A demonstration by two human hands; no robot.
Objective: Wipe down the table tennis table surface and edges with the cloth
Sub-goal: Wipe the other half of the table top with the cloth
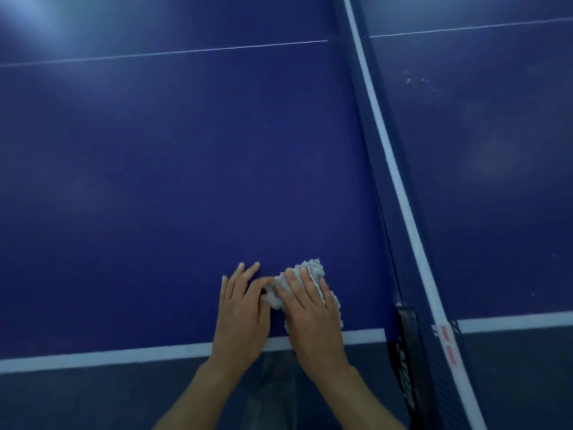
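Blue table point(186, 181) fills pretty much the whole shot, and it's all dim and a bit soft, so fine detail is tough. The net point(387, 144) runs from far-centre down to the near right. The dark clamp point(406, 352) at its near end has some lettering, and the net's white band has red marks, but I can't read any of it. Both forearms are cut off by the bottom of the picture. Whatever shows between them below the table edge is too dark to make out.

The cloth point(313, 268) is a pale, nubby thing lying on the table just inside the white line point(108, 355) along the near edge, a bit left of the net. Most of it is hidden under the right hand point(313, 315) — only the far end and a strip down each side poke out.

The right hand lies flat on top of the cloth, with its fingers point(293, 277) straight, slightly apart and pressing down, not curled around it. I can't see where its thumb goes.

The left hand point(242, 315) rests flat on the bare table just left of the cloth, fingers spread. Its thumb point(263, 282) reaches over to touch the cloth's left end — not gripping, as far as I can see.
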